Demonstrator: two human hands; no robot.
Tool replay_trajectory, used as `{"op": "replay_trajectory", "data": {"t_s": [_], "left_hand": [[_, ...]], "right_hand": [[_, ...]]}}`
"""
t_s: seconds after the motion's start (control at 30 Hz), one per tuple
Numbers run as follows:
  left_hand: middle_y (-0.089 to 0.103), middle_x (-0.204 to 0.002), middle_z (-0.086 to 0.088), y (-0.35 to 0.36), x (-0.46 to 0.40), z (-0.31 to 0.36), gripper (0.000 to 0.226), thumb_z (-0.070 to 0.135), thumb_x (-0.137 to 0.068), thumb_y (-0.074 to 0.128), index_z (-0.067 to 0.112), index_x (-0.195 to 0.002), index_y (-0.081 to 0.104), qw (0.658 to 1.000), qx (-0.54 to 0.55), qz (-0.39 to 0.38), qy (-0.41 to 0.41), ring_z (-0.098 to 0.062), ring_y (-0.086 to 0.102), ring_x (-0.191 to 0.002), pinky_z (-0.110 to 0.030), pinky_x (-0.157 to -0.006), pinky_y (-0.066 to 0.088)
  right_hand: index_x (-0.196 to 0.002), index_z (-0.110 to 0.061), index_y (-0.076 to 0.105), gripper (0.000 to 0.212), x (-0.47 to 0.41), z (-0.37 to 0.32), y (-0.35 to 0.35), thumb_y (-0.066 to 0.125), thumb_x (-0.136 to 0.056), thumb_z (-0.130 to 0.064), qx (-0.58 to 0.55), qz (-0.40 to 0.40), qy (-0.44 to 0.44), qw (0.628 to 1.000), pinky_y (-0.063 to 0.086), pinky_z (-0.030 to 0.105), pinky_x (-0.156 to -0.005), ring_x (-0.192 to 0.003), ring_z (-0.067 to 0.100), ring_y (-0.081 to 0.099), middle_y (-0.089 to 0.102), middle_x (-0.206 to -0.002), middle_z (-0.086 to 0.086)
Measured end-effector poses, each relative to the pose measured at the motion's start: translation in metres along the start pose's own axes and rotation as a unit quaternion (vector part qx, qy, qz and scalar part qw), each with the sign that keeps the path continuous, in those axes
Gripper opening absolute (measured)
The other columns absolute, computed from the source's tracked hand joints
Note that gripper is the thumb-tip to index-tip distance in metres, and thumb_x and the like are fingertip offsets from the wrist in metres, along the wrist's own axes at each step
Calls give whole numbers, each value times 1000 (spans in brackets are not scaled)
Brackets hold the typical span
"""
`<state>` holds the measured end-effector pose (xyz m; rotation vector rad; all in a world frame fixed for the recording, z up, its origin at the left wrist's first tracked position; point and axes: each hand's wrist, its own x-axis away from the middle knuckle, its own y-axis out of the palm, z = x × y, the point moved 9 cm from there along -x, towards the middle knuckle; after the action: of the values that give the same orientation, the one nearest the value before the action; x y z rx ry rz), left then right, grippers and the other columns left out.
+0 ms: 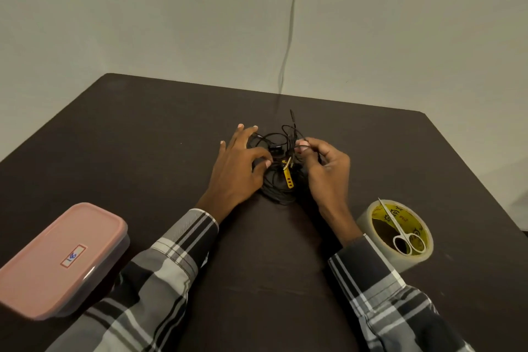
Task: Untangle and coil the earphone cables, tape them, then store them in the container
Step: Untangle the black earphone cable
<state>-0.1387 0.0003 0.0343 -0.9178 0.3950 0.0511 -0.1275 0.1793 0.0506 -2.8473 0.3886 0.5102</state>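
Observation:
A tangled bundle of black earphone cables lies on the dark table between my hands, with a small yellow strap in the middle. My left hand rests on the bundle's left side, fingers spread and the thumb touching the cables. My right hand pinches a strand of cable between thumb and fingertips at the bundle's right side. A pink-lidded container sits shut at the near left. A roll of clear tape stands at the near right.
Small white-handled scissors lie across the top of the tape roll. The table's far edge meets a pale wall, where a thin grey cord hangs down. My checked sleeves cover the near part of the table.

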Motion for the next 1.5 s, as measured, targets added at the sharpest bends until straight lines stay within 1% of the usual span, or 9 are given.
{"op": "replay_trajectory", "data": {"t_s": [0.27, 0.43, 0.53, 0.63, 0.73, 0.97, 1.07, 1.37, 1.5], "left_hand": [[39, -153, 4, -7, 5, 28, 59, 64, -85, 52, 25, -128, 61, 992, 114, 28, 48, -15, 11, -151, -51, -118, 0], [65, -126, 2, -23, 7, 40, 26, 25, -90, 70, 12, -112, 72, 976, 180, 96, 79, -12, 44, -135, -51, -118, 20], [75, -97, -3, -36, 5, 35, 10, 11, -92, 66, 5, -95, 74, 942, 317, 104, 40, -13, 69, -99, -37, -91, 54], [76, -87, -10, -37, 4, 30, 12, 6, -95, 61, 3, -91, 72, 896, 438, 70, -9, -15, 72, -82, -22, -74, 54], [76, -84, -8, -37, 8, 22, 12, 8, -95, 60, 7, -94, 73, 869, 490, 54, -48, -17, 73, -79, -23, -69, 57], [76, -85, -7, -35, 22, -1, 10, 10, -94, 63, 10, -98, 72, 883, 444, 98, -113, -14, 73, -79, -31, -72, 58], [73, -80, -7, -33, 24, 1, 11, 8, -94, 62, 4, -97, 72, 895, 425, 95, -98, -9, 70, -73, -21, -66, 56], [68, -72, 10, -34, 16, 25, 11, 16, -98, 59, 15, -97, 70, 894, 438, 84, -41, -15, 65, -67, -19, -62, 54], [56, -66, 4, -46, 2, 44, 12, 21, -100, 56, 20, -101, 67, 895, 435, 98, -16, -14, 59, -60, -25, -62, 56]], "right_hand": [[-101, -5, 75, 14, 1, -7, 6, 61, -96, -4, -200, -39, 93, 975, 58, 24, -75, -80, 14, 71, 75, -77, 4], [-100, -5, 75, 13, -9, -30, 0, 64, -95, -5, -251, -56, 85, 963, 58, 26, -75, -77, 15, 70, 73, -77, 9], [-100, -5, 76, 11, -12, -37, -7, 69, -92, -8, -228, -50, 79, 969, 57, 26, -71, -67, 12, 67, 72, -74, 11], [-101, -3, 75, 16, -15, -34, -12, 74, -89, -14, -188, -48, 93, 977, 59, 31, -73, -65, 13, 66, 70, -67, 6], [-103, -4, 74, 16, -12, -30, -10, 73, -90, -13, -173, -54, 111, 977, 59, 28, -67, -62, 12, 66, 70, -66, 3], [-101, -11, 72, 9, 8, -3, -3, 67, -93, -8, -159, -72, 145, 974, 59, 26, -63, -62, 13, 68, 72, -67, 3], [-100, -11, 73, 9, 4, 3, -14, 70, -92, -9, -122, -81, 139, 979, 60, 27, -65, -64, 12, 69, 74, -70, 5], [-89, -8, 78, 10, -5, 3, -41, 81, -82, -14, -106, -105, 129, 980, 53, 23, -59, -61, 11, 59, 67, -68, 3], [-86, -11, 78, 18, -8, -3, -40, 87, -73, -20, -141, -112, 159, 971, 48, 22, -55, -54, 7, 49, 60, -60, -6]]}}
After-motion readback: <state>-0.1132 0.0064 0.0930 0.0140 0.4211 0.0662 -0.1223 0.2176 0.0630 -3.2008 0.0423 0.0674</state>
